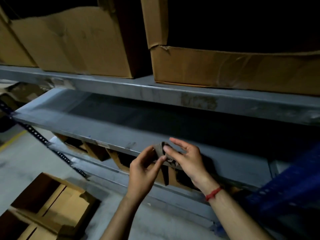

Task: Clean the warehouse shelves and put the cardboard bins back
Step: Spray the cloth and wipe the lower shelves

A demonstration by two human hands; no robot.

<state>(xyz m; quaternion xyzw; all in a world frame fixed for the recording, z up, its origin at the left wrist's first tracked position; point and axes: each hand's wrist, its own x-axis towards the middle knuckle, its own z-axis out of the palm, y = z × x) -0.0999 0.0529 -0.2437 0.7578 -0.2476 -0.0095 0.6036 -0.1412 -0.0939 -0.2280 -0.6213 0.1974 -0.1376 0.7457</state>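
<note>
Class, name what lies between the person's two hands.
A crumpled cloth, held by the left hand and the right hand at the front edge of the grey shelf; the head view shows it.

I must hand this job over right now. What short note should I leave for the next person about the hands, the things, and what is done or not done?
Left hand: pinches the cloth in front of the middle shelf.
Right hand: its thumb holds the cloth too, with the fingers spread.
Things: the floor bins stand at lower left. The upper shelf bins and lower shelf bins are in place.
Done: the middle shelf bears no bins in view. I cannot tell whether it is wiped.
Left: probably wipe it, then put the floor bins back.
</note>
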